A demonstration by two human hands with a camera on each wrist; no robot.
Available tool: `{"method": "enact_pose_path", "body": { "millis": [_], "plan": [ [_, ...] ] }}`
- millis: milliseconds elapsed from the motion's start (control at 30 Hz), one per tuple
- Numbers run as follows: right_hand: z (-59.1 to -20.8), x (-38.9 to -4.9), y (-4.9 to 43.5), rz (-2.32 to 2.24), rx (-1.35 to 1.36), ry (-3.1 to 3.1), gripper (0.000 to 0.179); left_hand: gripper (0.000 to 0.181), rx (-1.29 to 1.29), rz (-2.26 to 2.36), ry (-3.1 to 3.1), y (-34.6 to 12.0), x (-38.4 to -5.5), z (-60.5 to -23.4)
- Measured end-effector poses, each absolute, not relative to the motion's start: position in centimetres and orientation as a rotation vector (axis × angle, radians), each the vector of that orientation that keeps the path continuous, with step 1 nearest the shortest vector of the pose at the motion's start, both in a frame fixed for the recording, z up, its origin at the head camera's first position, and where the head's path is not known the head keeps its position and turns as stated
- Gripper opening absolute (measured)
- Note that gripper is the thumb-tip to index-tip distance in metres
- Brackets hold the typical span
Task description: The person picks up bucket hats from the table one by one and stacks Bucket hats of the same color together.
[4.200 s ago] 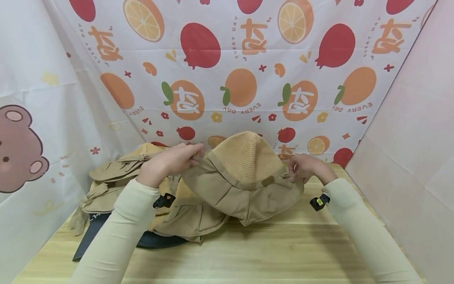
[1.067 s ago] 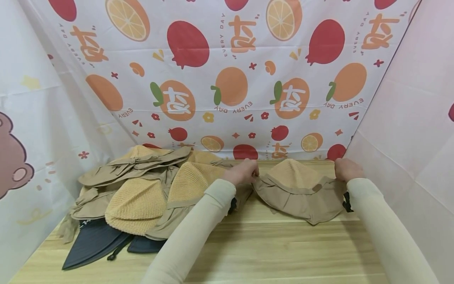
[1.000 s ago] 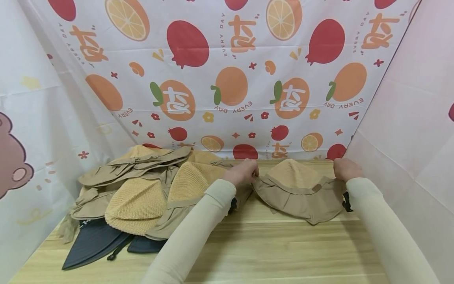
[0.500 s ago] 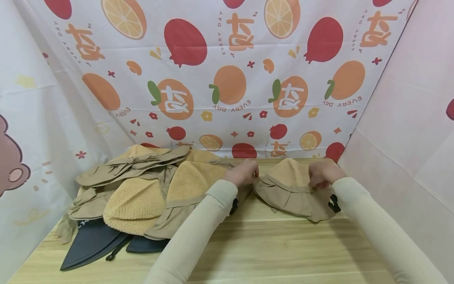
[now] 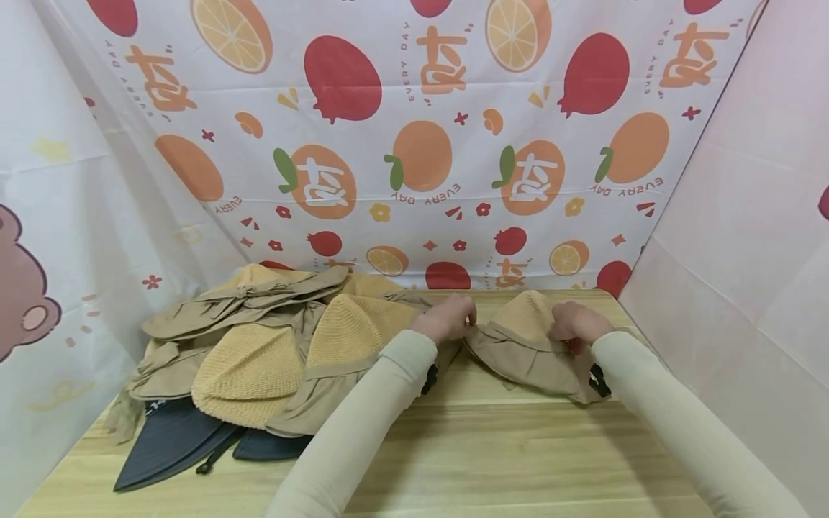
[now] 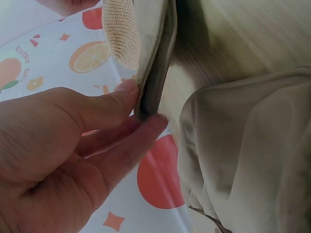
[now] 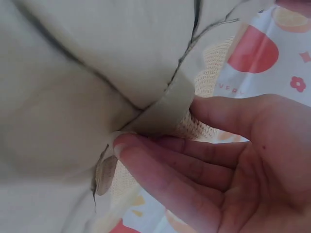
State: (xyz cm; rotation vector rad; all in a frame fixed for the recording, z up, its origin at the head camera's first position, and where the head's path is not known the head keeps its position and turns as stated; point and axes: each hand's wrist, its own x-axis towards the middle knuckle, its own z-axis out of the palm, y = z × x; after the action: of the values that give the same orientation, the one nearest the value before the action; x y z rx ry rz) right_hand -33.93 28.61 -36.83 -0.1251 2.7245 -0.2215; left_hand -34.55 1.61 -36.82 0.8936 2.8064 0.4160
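A sun hat with a straw-coloured knitted crown (image 5: 520, 316) and a khaki cloth brim (image 5: 527, 365) rests at the back right of the table, brim toward me. My left hand (image 5: 447, 319) pinches the brim's left edge between thumb and fingertips, as the left wrist view shows. At the hat's right side, my right hand (image 5: 578, 325) pinches the cloth band (image 7: 167, 109) where crown and brim meet. A small brown tag (image 7: 106, 175) on the band shows beside those fingers in the right wrist view. The right end of the brim is partly hidden behind my right hand and forearm.
Several similar straw-and-khaki hats (image 5: 249, 374) lie heaped on the left of the wooden table (image 5: 518, 460). Dark navy brims (image 5: 170, 440) and a black cord toggle (image 5: 206, 467) stick out beneath them. Fruit-printed cloth (image 5: 421, 93) hangs behind; a pale wall (image 5: 751, 237) closes the right.
Both hands earlier held the hat up at its sides, then lowered it to the table at the right. My right hand then left the brim's right end and moved inward to the band.
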Motion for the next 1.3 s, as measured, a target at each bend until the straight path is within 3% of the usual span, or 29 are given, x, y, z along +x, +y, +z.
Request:
{"method": "enact_pose_path", "body": {
  "millis": [767,1300],
  "plan": [
    [-37.5,-35.4,30.6,-0.201,-0.075,2.812,0.02,0.031,0.98,0.486,2.781,-0.6,-30.3,-35.0],
    [-37.8,-36.1,31.6,-0.214,-0.102,2.829,0.024,0.022,1.15,0.446,2.811,-3.8,-25.8,-34.6]
  ]
}}
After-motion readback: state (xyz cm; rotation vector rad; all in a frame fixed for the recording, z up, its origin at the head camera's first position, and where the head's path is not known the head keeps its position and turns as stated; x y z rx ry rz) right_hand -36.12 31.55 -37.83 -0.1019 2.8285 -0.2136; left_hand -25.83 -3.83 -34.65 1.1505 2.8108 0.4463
